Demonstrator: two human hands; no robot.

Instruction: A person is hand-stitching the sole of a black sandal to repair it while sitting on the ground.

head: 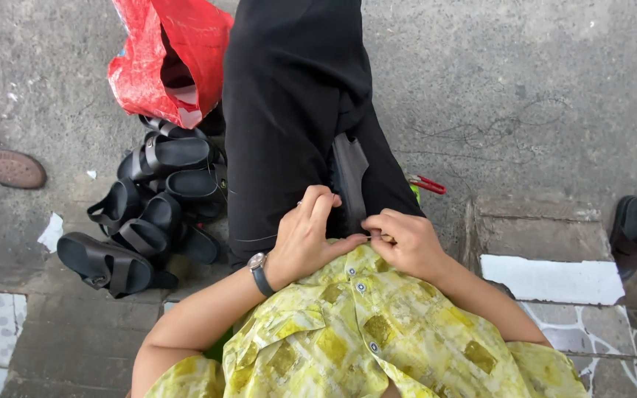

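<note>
Left hand and right hand met over the lap, fingertips pinched shut on a thin needle-like piece at the edge of a dark leather strap; strap lay between the black trousers; looked stiff but bendable, light, best pinched near the edge; black sandals piled on the floor to the left, red bag beyond; red-handled cutters to the right.
</note>
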